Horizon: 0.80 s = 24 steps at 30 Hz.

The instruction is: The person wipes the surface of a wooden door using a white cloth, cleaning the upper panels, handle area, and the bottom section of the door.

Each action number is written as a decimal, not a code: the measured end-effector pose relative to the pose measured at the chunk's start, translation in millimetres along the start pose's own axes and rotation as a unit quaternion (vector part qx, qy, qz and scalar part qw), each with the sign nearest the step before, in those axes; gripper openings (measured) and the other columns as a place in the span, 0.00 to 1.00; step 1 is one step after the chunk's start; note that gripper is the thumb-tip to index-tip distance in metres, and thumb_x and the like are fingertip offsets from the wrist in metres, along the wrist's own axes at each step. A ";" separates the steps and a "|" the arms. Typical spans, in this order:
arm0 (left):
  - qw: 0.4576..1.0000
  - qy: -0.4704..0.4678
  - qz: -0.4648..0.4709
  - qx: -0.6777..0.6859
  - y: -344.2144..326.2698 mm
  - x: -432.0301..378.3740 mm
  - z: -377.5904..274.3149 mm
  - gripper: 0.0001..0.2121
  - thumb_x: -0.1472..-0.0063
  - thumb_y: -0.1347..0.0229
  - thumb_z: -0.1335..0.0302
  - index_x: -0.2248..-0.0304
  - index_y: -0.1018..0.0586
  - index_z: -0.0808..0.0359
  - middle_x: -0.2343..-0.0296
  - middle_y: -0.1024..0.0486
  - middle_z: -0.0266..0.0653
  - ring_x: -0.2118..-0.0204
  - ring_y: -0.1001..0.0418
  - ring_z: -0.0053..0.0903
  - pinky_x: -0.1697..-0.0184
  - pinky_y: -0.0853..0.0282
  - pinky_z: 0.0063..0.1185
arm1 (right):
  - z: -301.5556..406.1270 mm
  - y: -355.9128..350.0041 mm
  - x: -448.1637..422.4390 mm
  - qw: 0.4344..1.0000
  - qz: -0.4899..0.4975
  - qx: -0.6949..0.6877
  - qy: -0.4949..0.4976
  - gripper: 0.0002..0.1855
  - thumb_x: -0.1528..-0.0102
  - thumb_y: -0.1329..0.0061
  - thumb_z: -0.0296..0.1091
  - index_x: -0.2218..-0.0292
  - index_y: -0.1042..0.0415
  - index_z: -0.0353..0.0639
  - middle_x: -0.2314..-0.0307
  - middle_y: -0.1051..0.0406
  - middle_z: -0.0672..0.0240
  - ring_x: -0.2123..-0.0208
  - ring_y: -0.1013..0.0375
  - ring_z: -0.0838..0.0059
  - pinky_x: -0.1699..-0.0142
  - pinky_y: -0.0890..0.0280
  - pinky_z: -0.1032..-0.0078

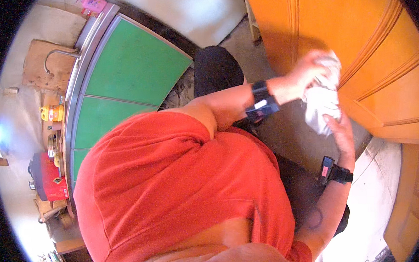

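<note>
A crumpled white cloth (320,109) hangs between both my hands in front of an orange wooden door (321,15). My left hand (315,69) grips its upper end, blurred and close to the door panel; whether it touches the wood I cannot tell. Lower down, my right hand (339,128) holds the other end, thumb on the cloth. A black strap with a small device (263,102) circles my left wrist. Another strapped device (331,171) sits on my right wrist.
Green cabinet doors (138,58) run along the left under a counter (76,76) with a curved tap (52,54). A pink bottle (94,4), a yellow bottle (54,113) and a red box-like object (53,182) stand there. A rounded black thing (218,72) is near my left forearm.
</note>
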<state>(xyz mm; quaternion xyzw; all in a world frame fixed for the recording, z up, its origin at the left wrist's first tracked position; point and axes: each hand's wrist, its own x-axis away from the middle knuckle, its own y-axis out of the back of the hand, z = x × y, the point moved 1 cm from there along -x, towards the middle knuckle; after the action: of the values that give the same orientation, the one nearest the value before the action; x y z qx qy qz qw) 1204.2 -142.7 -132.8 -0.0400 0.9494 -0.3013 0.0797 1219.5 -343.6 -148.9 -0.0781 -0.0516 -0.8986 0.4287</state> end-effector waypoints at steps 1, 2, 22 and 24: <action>0.991 -0.054 -0.123 -0.025 -7.4 4.8 -35.9 0.07 0.48 0.52 0.80 0.67 0.28 0.70 0.76 0.27 0.37 0.72 0.27 0.24 0.68 0.29 0.19 | 1.4 -11.5 -7.4 0.998 0.061 -0.009 -0.007 0.32 0.51 0.48 0.37 0.48 0.42 0.34 0.57 0.34 0.65 0.56 0.36 0.76 0.49 0.43 0.78; 0.970 -0.163 -0.177 -0.027 -18.5 5.2 -65.5 0.08 0.48 0.52 0.82 0.67 0.28 0.70 0.76 0.27 0.36 0.72 0.28 0.24 0.68 0.29 0.20 | -2.9 -20.9 -17.3 0.993 0.103 -0.057 -0.027 0.26 0.51 0.48 0.35 0.52 0.37 0.33 0.59 0.32 0.67 0.57 0.34 0.79 0.51 0.40 0.79; 0.502 -0.419 -0.181 -0.735 113.0 -43.4 -173.1 0.23 0.43 0.52 0.74 0.48 0.43 0.65 0.51 0.45 0.50 0.45 0.49 0.36 0.42 0.55 0.31 | 200.6 -153.2 -172.3 0.736 -0.192 0.222 0.610 0.31 0.54 0.56 0.19 0.47 0.43 0.38 0.52 0.41 0.48 0.50 0.41 0.52 0.45 0.46 0.66; 0.573 -0.414 -0.134 -0.695 129.3 -32.2 -162.6 0.22 0.43 0.52 0.75 0.49 0.41 0.64 0.53 0.42 0.47 0.46 0.47 0.34 0.43 0.52 0.29 | 191.6 -154.7 -175.2 0.760 -0.143 0.225 0.592 0.29 0.54 0.57 0.18 0.48 0.40 0.40 0.53 0.41 0.48 0.51 0.40 0.51 0.45 0.45 0.64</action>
<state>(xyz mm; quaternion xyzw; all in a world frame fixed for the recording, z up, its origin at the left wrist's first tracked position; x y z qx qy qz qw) 1203.7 58.7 -72.5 -0.3304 0.7148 0.4931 0.3699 1226.2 -82.4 3.1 0.5765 0.0017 -0.7793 0.2457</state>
